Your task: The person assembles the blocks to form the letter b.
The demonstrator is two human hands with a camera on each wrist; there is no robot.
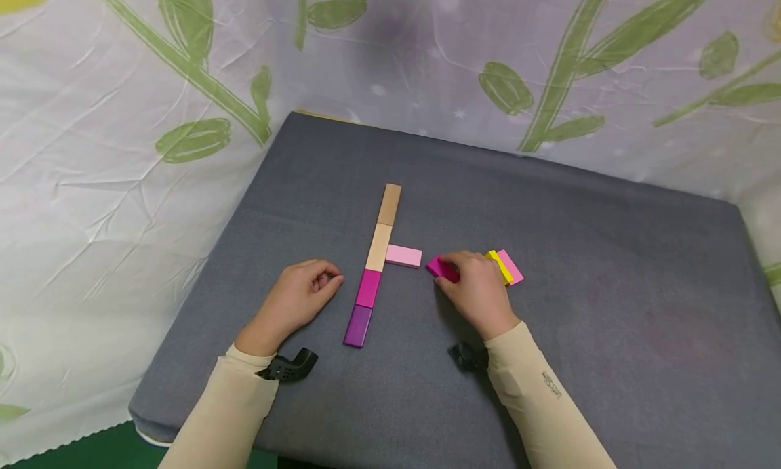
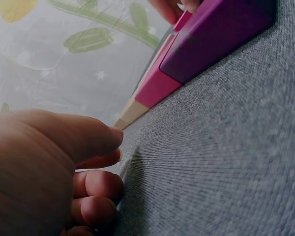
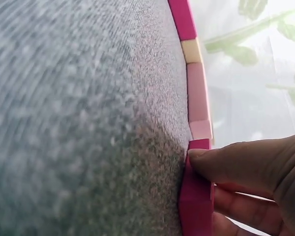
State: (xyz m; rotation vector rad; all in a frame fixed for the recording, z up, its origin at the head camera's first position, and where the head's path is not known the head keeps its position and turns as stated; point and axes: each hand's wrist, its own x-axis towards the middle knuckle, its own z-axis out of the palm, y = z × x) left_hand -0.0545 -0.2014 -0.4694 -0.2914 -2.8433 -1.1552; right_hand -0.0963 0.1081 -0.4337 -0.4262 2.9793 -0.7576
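My right hand (image 1: 478, 289) pinches a magenta block (image 1: 441, 269) between thumb and fingers, low over the cloth. In the right wrist view the thumb lies along the side of this magenta block (image 3: 195, 191). Left of it, a pale pink block (image 1: 404, 255) juts sideways from a straight line of blocks: tan (image 1: 389, 205), beige (image 1: 379, 247), magenta (image 1: 368, 289) and purple (image 1: 358, 326), end to end. My left hand (image 1: 299, 289) rests on the table left of the line, fingers loosely curled around nothing.
Just beyond the right hand lie a yellow block (image 1: 500, 267) and a pink block (image 1: 510, 267), side by side. Grey cloth covers the table (image 1: 622, 299). A leaf-patterned white sheet (image 1: 415, 62) hangs behind it and down the left side.
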